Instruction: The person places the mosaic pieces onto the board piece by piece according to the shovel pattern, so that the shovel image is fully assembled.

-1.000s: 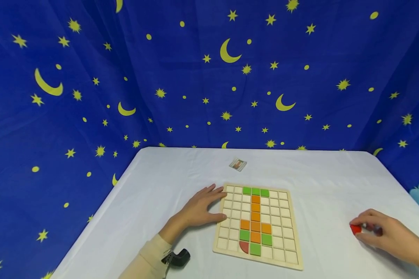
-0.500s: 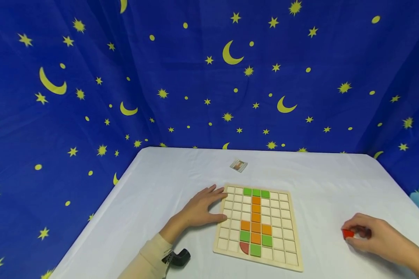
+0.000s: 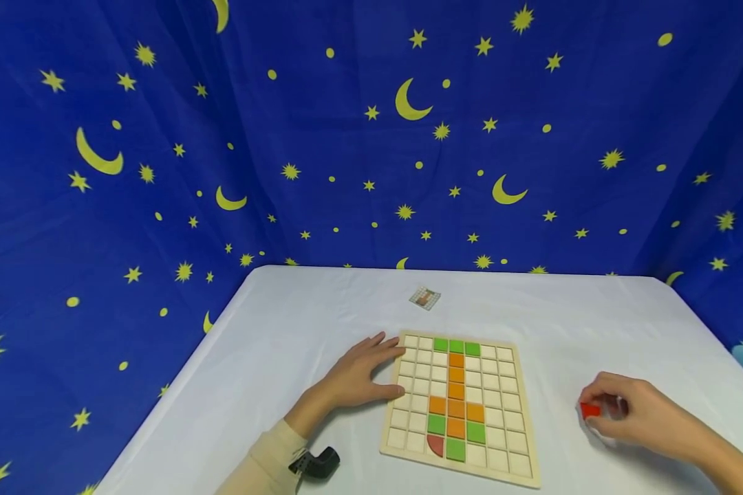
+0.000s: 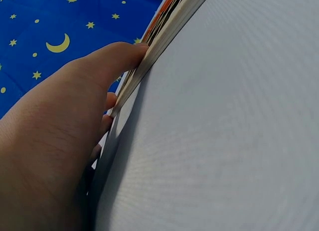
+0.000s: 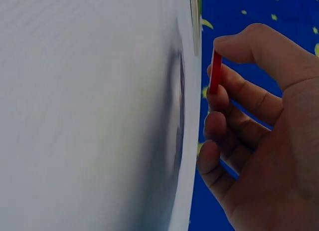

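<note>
A square wooden grid board [image 3: 495, 418] lies on the white table in the head view. Green tiles [image 3: 456, 346] and orange tiles [image 3: 456, 390] form a pattern on it, and a red quarter-round tile [image 3: 435, 445] sits in its front row. My left hand [image 3: 356, 375] rests at the board's left edge, fingers spread and thumb touching the rim; the left wrist view shows that thumb on the edge too. Right of the board, my right hand [image 3: 640, 416] pinches a thin red tile [image 3: 589, 410] above the table. In the right wrist view this tile appears edge-on between thumb and fingers.
Behind the board lies a small picture card [image 3: 425, 298] with a printed grid. A black strap mount [image 3: 318, 463] sticks out at the left wrist. Blue curtains [image 3: 371, 137] with moons and stars enclose the table [image 3: 285, 330] at the back and sides.
My right hand has moved left toward the board, carrying the red tile. The left hand stays at the board's edge. The head view has shifted slightly.
</note>
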`<state>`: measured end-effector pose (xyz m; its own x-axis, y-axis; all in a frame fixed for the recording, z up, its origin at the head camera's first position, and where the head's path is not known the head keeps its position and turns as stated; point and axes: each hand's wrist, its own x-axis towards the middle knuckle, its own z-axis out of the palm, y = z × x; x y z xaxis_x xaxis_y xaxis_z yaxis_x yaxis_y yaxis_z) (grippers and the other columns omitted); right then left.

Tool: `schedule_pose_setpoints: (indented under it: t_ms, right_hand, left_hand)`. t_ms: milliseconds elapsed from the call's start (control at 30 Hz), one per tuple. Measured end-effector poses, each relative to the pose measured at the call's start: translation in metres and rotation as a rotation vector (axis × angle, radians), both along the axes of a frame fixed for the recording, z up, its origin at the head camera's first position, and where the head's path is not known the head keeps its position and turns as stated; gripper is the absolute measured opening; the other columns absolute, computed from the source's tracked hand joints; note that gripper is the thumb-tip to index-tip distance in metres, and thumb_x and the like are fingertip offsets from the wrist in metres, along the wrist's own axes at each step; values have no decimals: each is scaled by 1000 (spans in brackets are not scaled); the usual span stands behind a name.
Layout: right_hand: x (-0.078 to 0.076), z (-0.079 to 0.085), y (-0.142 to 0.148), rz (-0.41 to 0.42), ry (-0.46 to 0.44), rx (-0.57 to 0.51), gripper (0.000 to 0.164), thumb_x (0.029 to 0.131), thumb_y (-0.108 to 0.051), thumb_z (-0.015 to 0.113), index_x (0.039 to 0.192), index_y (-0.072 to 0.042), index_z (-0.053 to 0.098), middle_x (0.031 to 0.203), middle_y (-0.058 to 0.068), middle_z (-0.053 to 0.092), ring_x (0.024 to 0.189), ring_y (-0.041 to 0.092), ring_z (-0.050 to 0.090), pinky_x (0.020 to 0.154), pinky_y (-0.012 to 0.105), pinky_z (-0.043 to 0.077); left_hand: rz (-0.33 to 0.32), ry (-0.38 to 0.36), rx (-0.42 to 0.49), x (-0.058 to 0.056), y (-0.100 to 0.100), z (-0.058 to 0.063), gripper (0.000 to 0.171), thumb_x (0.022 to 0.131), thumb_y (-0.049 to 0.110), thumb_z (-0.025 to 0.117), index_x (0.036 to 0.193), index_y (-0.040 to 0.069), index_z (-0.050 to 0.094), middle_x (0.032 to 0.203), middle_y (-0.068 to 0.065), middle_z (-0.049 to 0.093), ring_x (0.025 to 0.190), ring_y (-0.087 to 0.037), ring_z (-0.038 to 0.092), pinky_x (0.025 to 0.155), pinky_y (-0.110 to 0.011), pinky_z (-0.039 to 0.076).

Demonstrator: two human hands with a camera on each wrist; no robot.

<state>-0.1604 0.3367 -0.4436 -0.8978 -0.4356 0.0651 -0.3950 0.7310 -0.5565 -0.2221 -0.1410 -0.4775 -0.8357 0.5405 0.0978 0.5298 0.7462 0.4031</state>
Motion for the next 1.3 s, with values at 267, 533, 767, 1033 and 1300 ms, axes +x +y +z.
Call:
schedule_pose_setpoints:
  t_ms: [267,533,767,1033,1300]
  right_hand:
    - [-7,2,-24,93,59,-44,27,74,-18,82,92,-29,66,78,-13,54,67,7,50,52,22,38]
    - [-15,7,-49,155,93,-70,29,72,-15,83,91,-28,66,78,-13,54,68,7,50,54,23,40]
    - [-21,8,-68,189,76,-80,28,73,-16,82,92,-28,66,79,-11,54,70,8,51,55,24,41]
    - [-22,9,-82,203,52,-78,24,75,-20,82,92,-28,68,81,-12,56,71,8,51,56,23,42]
    - [-19,12,-96,249,44,-76,21,78,-25,80,93,-29,66,81,-13,56,71,8,52,57,21,42]
  left_hand:
    - [-1,11,-5,0,0,-1,81,78,77,52,146,33,42,153,16,27,144,-15,13,114,-45,18]
    - [4,12,-6,0,-2,-2,80,79,76,53,146,33,42,153,16,27,144,-15,13,114,-45,18]
    - [-11,15,5,0,-1,0,79,80,74,54,146,32,43,153,13,28,144,-16,14,115,-45,17]
    - [-3,18,-9,-1,0,1,80,79,75,54,146,33,43,153,13,29,144,-14,13,115,-44,17]
    - [-5,16,-11,-1,1,0,81,79,76,53,146,32,43,153,13,29,144,-15,14,115,-44,17]
